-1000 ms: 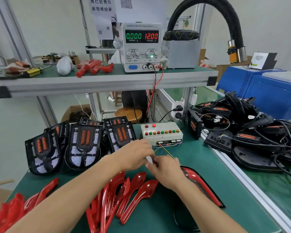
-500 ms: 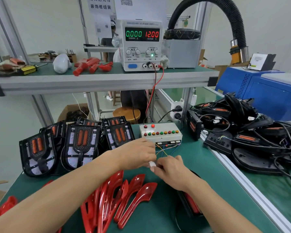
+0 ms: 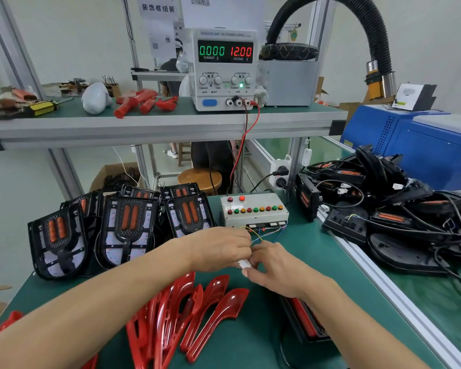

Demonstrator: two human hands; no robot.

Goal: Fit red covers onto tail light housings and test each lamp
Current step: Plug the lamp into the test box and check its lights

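White connector (image 3: 244, 263) pinched between my left hand (image 3: 218, 249) and right hand (image 3: 274, 267), just in front of the test box (image 3: 253, 210). Testing step, I judge: lamp (image 3: 304, 319) lies on the counter (image 3: 317, 251) under my right wrist. Next, mate the plug squarely.

Both forearms bare; no sleeves, rings or watch apparent, though blurred.
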